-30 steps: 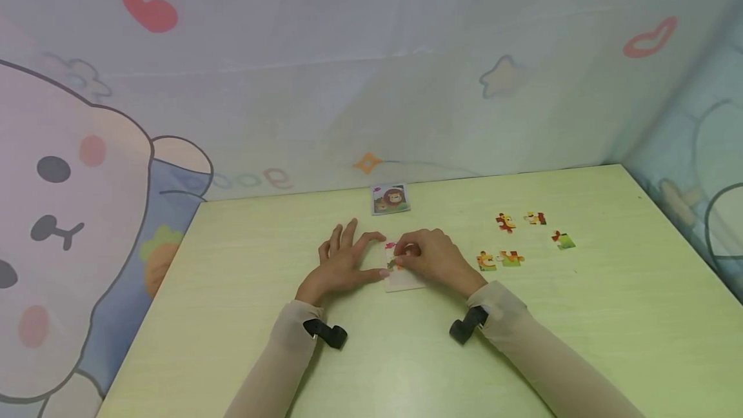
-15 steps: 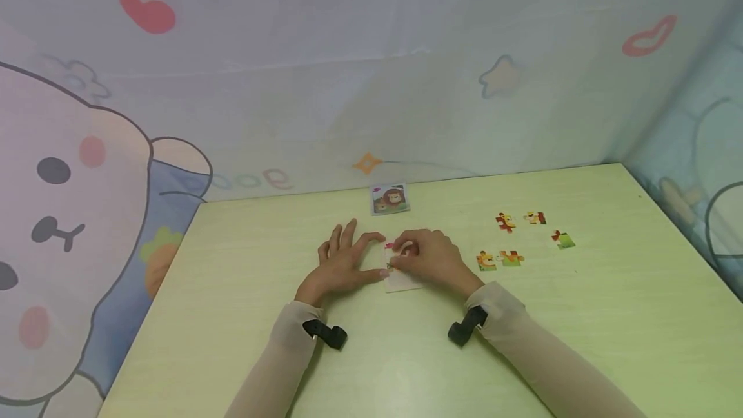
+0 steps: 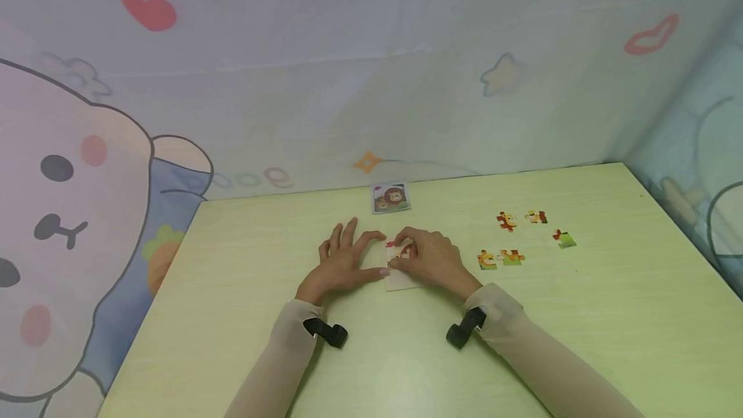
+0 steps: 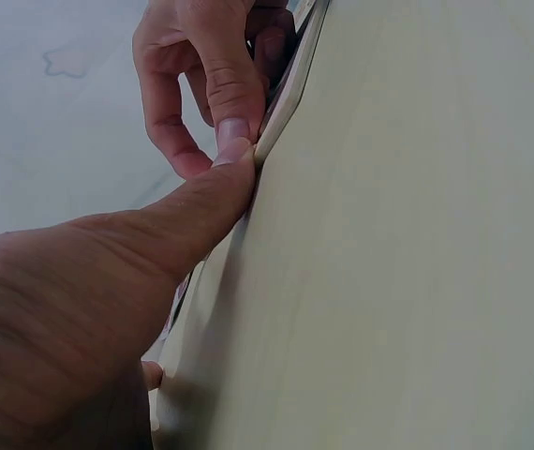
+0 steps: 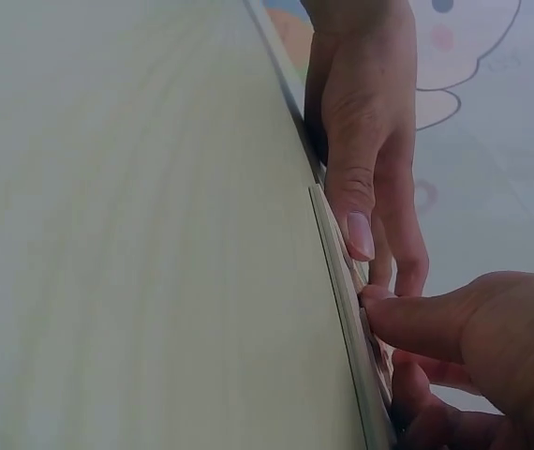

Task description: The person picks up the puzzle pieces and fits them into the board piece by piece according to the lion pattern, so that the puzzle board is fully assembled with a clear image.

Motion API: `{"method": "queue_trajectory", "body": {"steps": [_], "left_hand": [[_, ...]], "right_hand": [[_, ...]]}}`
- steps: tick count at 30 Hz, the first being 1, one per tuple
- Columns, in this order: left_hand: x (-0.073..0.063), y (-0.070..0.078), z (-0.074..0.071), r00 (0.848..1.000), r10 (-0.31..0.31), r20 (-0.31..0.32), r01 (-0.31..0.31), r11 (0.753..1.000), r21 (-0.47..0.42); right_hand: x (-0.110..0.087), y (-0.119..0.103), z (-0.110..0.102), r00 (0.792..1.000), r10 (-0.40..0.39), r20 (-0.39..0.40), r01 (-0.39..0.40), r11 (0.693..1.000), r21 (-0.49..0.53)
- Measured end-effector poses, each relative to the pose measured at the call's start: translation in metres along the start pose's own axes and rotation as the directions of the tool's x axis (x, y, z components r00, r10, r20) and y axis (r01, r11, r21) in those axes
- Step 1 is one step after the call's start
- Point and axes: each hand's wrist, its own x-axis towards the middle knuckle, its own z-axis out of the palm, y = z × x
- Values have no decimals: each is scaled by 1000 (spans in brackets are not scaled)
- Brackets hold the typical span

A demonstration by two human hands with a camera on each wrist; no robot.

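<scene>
A small pale puzzle board (image 3: 402, 280) lies on the table between the two hands, its lower part bare and a pink mark at its upper left. My left hand (image 3: 341, 267) has thumb and index finger spread along the board's left edge, touching it, the other fingers extended. Over the board, my right hand (image 3: 436, 262) pinches a puzzle piece (image 3: 404, 251) between thumb and index finger; the hand hides the board's right side. In the right wrist view, the right thumb (image 5: 417, 323) presses low at the board (image 5: 340, 281). The left thumb (image 4: 206, 202) meets the board's corner in the left wrist view.
Several loose puzzle pieces lie to the right, among them an orange-and-green piece (image 3: 511, 257), a red-and-yellow piece (image 3: 506, 221) and a green piece (image 3: 565, 238). Behind the board is a lion picture card (image 3: 391, 198). A printed cloth (image 3: 325, 82) hangs behind the table (image 3: 232, 315).
My right hand has shifted slightly left, its thumb and index finger spreading a little around the piece on the board. The left hand stays in place.
</scene>
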Motion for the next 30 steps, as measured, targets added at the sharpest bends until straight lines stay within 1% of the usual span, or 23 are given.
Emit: {"method": "queue_trajectory", "body": {"steps": [3, 6, 8, 11, 14, 16, 23, 28, 30], "left_hand": [[0, 2, -2, 1000, -1, 2, 1, 1000, 2], [-2, 4, -4, 1000, -1, 7, 1, 1000, -14], [-3, 7, -6, 1000, -2, 12, 2, 1000, -20], [-3, 6, -5, 1000, -4, 16, 4, 1000, -19], [-2, 4, -3, 1000, -6, 17, 6, 1000, -14], [-1, 2, -2, 1000, -9, 14, 9, 1000, -13], [-2, 1, -1, 1000, -6, 5, 7, 1000, -17], [0, 0, -1, 1000, -11, 10, 11, 1000, -15], [0, 0, -1, 1000, -10, 12, 10, 1000, -12]], "right_hand": [[1, 1, 0, 1000, -18, -5, 18, 1000, -4], [3, 4, 0, 999, -51, 14, 51, 999, 4], [5, 7, -1, 996, -74, 40, 73, 997, 22], [5, 11, -6, 989, -116, 87, 111, 992, 63], [4, 10, -11, 983, -142, 116, 132, 987, 91], [3, 9, -11, 982, -146, 118, 136, 987, 89], [3, 9, -5, 986, -132, 105, 130, 991, 25], [3, 6, -7, 984, -146, 107, 146, 989, 11], [2, 4, -7, 985, -138, 100, 138, 990, 3]]}}
